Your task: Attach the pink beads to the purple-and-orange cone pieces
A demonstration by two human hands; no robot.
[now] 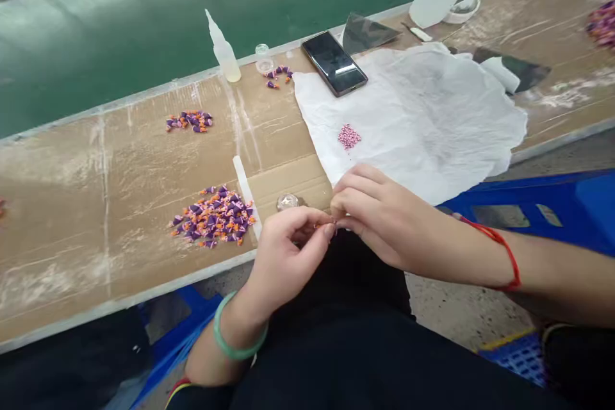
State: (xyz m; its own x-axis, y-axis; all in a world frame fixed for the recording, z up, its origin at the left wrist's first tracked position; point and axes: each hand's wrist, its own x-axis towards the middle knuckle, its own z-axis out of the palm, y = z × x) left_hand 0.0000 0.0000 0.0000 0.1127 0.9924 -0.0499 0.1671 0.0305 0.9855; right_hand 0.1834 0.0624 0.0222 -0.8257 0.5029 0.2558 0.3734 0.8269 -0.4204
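My left hand [286,256] and my right hand [379,218] meet over my lap at the near edge of the cardboard-covered bench [120,205]. Both pinch fingertips together around a tiny orange-tipped piece [323,225]; it is too small to name. A green bangle circles my left wrist, a red cord my right. Just left of my hands lies a heap of purple and orange small pieces [214,216]. A small clear round thing [287,202] sits by my left fingers.
A white crumpled sheet [432,122] carries a small pink bead pile [348,136] and a black phone [335,63]. Farther back stand a squeeze bottle [223,51], a small clear jar [262,57] and two smaller purple-orange heaps [189,121]. A blue crate [552,211] is at the right.
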